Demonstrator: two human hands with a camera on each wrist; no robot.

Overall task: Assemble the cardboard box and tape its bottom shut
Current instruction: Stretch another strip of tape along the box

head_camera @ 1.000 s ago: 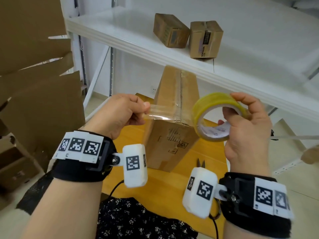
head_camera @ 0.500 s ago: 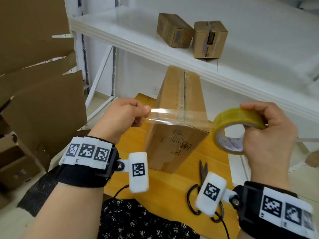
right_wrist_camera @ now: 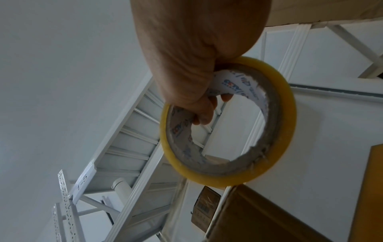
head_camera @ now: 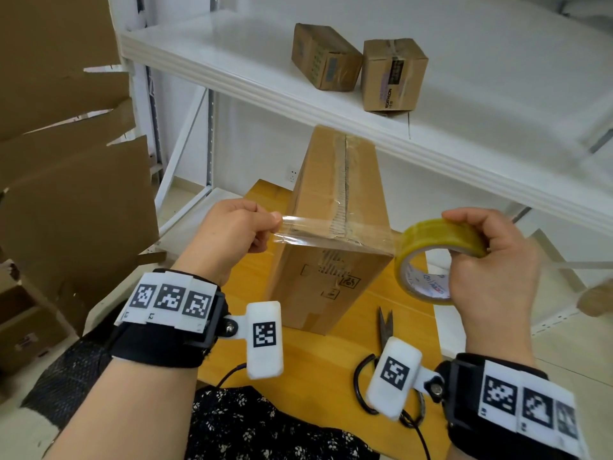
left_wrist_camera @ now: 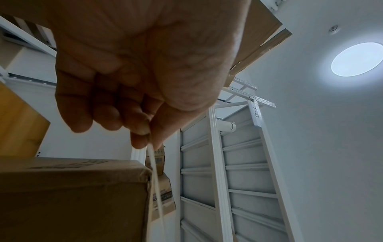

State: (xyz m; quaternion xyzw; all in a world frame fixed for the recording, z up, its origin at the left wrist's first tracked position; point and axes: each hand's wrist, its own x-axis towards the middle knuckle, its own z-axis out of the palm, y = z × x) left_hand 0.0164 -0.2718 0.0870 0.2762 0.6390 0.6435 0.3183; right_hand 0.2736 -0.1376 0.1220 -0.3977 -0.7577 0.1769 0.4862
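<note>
A long cardboard box [head_camera: 335, 207] stands on the wooden table [head_camera: 315, 363], its taped centre seam facing up. My left hand [head_camera: 265, 227] pinches the free end of a clear tape strip [head_camera: 335, 232] just left of the box's near edge. The strip is stretched across the near end of the box top to the yellowish tape roll [head_camera: 438, 257], which my right hand [head_camera: 477, 257] grips with fingers through its core, right of the box. In the left wrist view the tape strip [left_wrist_camera: 156, 180] runs down past the box corner [left_wrist_camera: 103, 188]. The right wrist view shows the tape roll [right_wrist_camera: 228, 121] above the box [right_wrist_camera: 259, 217].
Scissors [head_camera: 384, 330] lie on the table by my right wrist. A white shelf [head_camera: 464, 94] just above the box carries two small cardboard boxes [head_camera: 325, 58] [head_camera: 393, 74]. Flattened cardboard sheets [head_camera: 66, 161] stand at the left.
My right hand has pulled the roll to the right, so the strip between my hands has grown longer and now spans the box's width. My left hand has stayed at the box's left edge.
</note>
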